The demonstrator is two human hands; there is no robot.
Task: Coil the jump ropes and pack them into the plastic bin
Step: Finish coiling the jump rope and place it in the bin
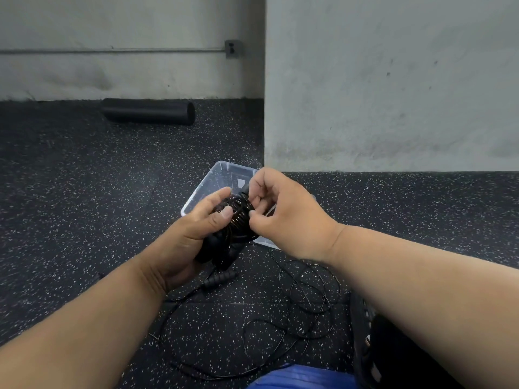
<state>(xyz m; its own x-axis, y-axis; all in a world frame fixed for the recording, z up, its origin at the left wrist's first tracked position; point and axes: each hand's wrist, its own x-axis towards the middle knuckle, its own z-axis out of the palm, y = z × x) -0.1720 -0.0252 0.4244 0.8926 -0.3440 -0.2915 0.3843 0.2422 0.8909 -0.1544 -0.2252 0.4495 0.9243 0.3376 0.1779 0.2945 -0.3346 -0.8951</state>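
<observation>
A black jump rope (pixel 237 217) is wound in tight turns around its black handles. My left hand (pixel 193 228) grips this bundle from below, thumb pressed on the coils. My right hand (pixel 276 209) pinches the cord at the bundle's upper right side. Directly behind my hands a clear plastic bin (pixel 222 175) lies on the floor; what it holds is mostly hidden. A second black jump rope (pixel 303 310) lies loose and tangled on the floor below my hands, with one black handle (pixel 219 279) showing just under my left hand.
The floor is black speckled rubber (pixel 84 192). A black foam roller (pixel 148 111) lies against the back wall at left. A grey concrete column (pixel 393 80) rises right behind the bin. A black object (pixel 373 346) and blue fabric (pixel 297 377) sit near the bottom right.
</observation>
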